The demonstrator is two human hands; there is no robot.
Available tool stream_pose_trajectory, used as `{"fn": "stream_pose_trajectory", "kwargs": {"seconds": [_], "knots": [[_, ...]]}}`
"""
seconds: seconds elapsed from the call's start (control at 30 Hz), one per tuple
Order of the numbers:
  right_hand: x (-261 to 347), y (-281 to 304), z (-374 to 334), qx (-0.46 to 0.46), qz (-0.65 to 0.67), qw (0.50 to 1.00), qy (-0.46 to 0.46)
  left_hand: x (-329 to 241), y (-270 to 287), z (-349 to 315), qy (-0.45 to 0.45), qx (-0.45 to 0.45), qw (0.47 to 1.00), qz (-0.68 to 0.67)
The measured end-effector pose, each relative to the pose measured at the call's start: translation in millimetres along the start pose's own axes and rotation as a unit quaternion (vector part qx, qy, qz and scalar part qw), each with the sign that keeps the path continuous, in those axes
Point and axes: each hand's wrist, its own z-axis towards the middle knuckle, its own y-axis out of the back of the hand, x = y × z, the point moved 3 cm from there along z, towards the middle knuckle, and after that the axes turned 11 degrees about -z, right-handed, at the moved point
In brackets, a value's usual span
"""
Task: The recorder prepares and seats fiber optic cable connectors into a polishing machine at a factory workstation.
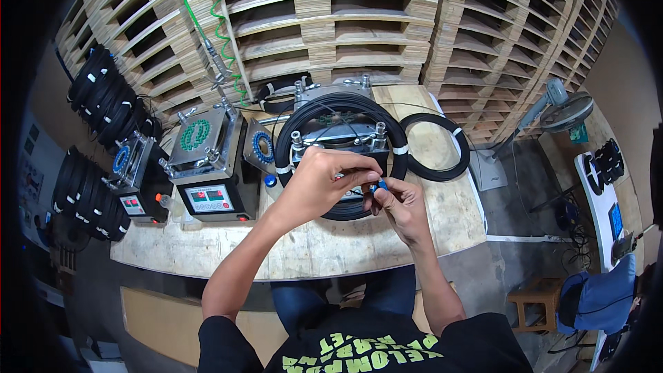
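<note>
Both hands meet above the front of the workbench, in front of a large coil of black cable [399, 141] that leans against a bench machine. A small blue connector-like piece [379, 185] is pinched between the fingertips. My left hand [330, 174] comes in from the left, its thumb and forefinger closed at the upper end of the piece. From the right, my right hand [402, 211] grips it with thumb and bent fingers. The fingers cover most of the piece, so its exact kind is hard to make out.
On the bench to the left stand a machine with a round green ring on top [196, 135], a smaller machine with a blue ring [121, 159] and a small bottle [164, 199]. Another black cable coil [461, 159] lies right. Pallets [331, 7] rise behind; a fan [566, 112] stands right.
</note>
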Motion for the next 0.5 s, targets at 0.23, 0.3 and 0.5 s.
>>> {"fn": "stream_pose_trajectory", "kwargs": {"seconds": [0.23, 0.3, 0.5], "knots": [[-6, 4, 5, 0.015, -0.016, 0.999, -0.038, -4, 10, -6, 0.004, -0.166, 0.978, -0.124], [-15, 4, 0, 0.006, 0.033, 0.999, -0.039, -8, 8, -10, 0.006, -0.174, 0.977, -0.127], [-13, 3, 7, -0.002, 0.035, 0.999, -0.021, 40, -4, -44, 0.092, -0.199, 0.932, -0.288]]}}
